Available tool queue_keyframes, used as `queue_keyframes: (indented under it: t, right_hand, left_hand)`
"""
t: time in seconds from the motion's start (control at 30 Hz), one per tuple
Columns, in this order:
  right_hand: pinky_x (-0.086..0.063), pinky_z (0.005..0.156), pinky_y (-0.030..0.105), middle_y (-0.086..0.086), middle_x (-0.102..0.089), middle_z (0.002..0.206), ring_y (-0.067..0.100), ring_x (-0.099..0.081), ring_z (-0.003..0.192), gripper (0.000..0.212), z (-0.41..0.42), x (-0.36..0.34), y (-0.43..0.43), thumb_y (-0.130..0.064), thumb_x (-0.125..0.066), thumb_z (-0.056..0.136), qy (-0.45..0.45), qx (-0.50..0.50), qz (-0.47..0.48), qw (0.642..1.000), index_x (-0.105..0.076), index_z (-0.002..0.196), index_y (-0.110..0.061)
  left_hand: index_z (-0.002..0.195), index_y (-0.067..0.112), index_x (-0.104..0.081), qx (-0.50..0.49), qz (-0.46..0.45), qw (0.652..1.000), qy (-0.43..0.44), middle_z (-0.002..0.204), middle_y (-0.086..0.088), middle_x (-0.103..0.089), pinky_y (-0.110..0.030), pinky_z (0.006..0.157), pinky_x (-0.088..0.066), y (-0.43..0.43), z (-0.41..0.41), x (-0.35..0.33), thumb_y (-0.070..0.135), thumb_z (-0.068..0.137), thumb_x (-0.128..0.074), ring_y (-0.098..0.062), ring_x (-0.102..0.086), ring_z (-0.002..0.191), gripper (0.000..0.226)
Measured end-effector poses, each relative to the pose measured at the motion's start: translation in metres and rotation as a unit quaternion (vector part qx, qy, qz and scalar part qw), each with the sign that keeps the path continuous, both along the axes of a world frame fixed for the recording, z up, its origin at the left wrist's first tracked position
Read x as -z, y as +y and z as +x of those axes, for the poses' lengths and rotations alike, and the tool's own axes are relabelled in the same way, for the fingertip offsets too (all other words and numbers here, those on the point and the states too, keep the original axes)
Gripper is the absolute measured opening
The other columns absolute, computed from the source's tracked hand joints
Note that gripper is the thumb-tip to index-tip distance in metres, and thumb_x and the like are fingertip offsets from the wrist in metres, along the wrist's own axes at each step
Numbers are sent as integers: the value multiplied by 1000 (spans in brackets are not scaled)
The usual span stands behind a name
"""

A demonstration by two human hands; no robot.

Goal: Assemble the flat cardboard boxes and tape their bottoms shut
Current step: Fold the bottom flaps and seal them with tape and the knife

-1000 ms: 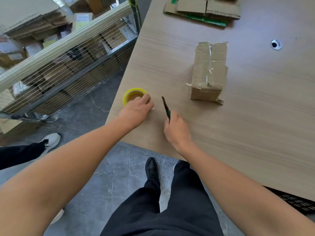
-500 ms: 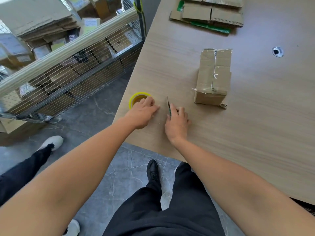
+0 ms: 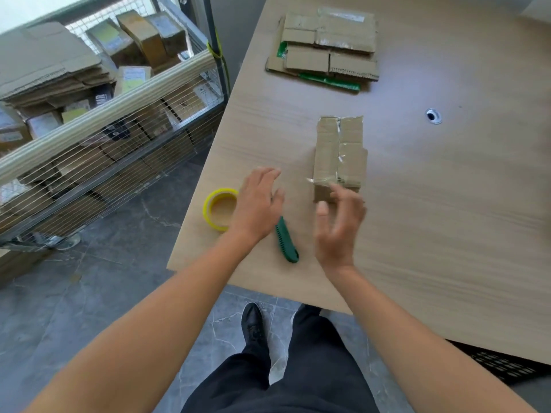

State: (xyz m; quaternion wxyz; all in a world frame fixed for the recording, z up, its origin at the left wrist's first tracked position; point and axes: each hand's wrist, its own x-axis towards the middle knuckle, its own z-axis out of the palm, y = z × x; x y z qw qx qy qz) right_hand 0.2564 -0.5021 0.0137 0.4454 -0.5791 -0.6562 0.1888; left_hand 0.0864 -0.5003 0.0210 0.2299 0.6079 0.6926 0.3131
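Note:
An assembled cardboard box (image 3: pixel 340 150) stands on the wooden table (image 3: pixel 447 204), clear tape running along its top seam and down the near face. A yellow tape roll (image 3: pixel 220 208) lies near the table's left edge. A green utility knife (image 3: pixel 286 239) lies flat on the table between my hands. My left hand (image 3: pixel 258 202) hovers open just right of the roll, holding nothing. My right hand (image 3: pixel 340 225) is raised with relaxed fingers, blurred, just in front of the box's near end. A stack of flat cardboard boxes (image 3: pixel 328 46) lies at the far side.
A wire cage cart (image 3: pixel 98 138) full of cardboard boxes stands left of the table. A round cable hole (image 3: pixel 433 116) sits right of the box. The table's near corner edge lies close to the knife. My legs and a shoe (image 3: pixel 253 320) show below.
My right hand let go of the knife, which now lies on the table, and moved toward the box. My left hand came off the tape roll and shifted right.

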Motion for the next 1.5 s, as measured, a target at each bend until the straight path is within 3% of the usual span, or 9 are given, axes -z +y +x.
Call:
queue_keyframes:
  t: [0.27, 0.43, 0.63, 0.8, 0.93, 1.1, 1.3, 1.4, 1.5]
  right_hand:
    - [-15, 127, 36, 9, -20, 161, 18, -17, 153, 67, 58, 1, 102, -34, -40, 100, 130, -51, -194, 971, -21, 157, -3]
    - [-12, 126, 24, -15, -15, 162, -2, -11, 151, 60, 65, 30, 115, -40, -25, 109, 179, -109, -270, 940, -11, 162, -16]
    - [-18, 122, 20, -9, -21, 161, 0, -20, 151, 63, 75, 51, 122, -38, -27, 105, 219, -86, -257, 937, -15, 161, -11]
    - [-17, 126, 34, -14, -18, 156, 6, -19, 152, 67, 86, 40, 131, -42, -35, 105, 188, -133, -292, 928, -10, 161, -15]
    - [-26, 124, 39, -3, -33, 156, 6, -33, 145, 69, 105, 14, 152, -51, -44, 97, 197, -141, -361, 901, -31, 158, -21]
    - [-56, 68, 16, -18, -76, 103, -4, -70, 93, 46, 108, -39, 181, -53, -36, 102, 323, -151, -417, 836, -63, 124, -23]
    - [-37, 108, 55, -11, -68, 109, 19, -59, 119, 45, 134, -76, 195, -64, -41, 89, 386, -127, -351, 843, -58, 91, -22]
    - [-36, 111, 60, -5, -65, 117, 18, -57, 124, 57, 147, -72, 186, -71, -44, 82, 363, -137, -363, 847, -54, 113, -24]
    - [-42, 108, 52, -5, -58, 136, 19, -53, 131, 67, 158, -60, 173, -77, -44, 79, 328, -148, -398, 844, -48, 131, -35]
  left_hand:
    - [160, 18, -14, -94, -68, 965, -237, 168, 2, -11, -30, 124, -9, 75, 106, 5, 43, 105, -38, -8, -8, 152, 65]
    - [155, 17, -33, -144, -40, 918, -368, 159, 7, -35, -13, 115, -23, 103, 118, 28, 48, 101, -34, 8, -30, 140, 63]
    - [145, 9, -50, -226, 23, 855, -466, 143, 7, -55, -23, 114, -37, 117, 149, 39, 38, 102, -36, -2, -48, 135, 54]
    - [154, 19, -37, -166, -101, 873, -447, 155, 5, -44, -29, 119, -32, 123, 131, 27, 36, 110, -28, -5, -41, 140, 48]
    - [135, 25, -58, -110, -167, 857, -475, 128, 0, -69, -38, 102, -51, 127, 113, 0, 47, 109, -15, -15, -64, 119, 54]
    - [122, 46, -61, -132, -197, 863, -446, 114, 3, -74, -34, 75, -54, 139, 116, -39, 65, 102, -16, -14, -71, 100, 53]
    - [115, 20, -61, -126, -61, 826, -546, 121, -8, -63, -43, 99, -45, 137, 125, -54, 63, 96, -33, -22, -58, 114, 54]
    - [117, 16, -57, -134, -89, 839, -520, 116, 3, -66, -40, 89, -48, 129, 133, -50, 69, 91, -38, -18, -60, 113, 62]
    - [137, 22, -48, -125, -152, 859, -472, 134, 4, -60, -48, 104, -46, 121, 144, -38, 83, 79, -45, -18, -58, 125, 85]
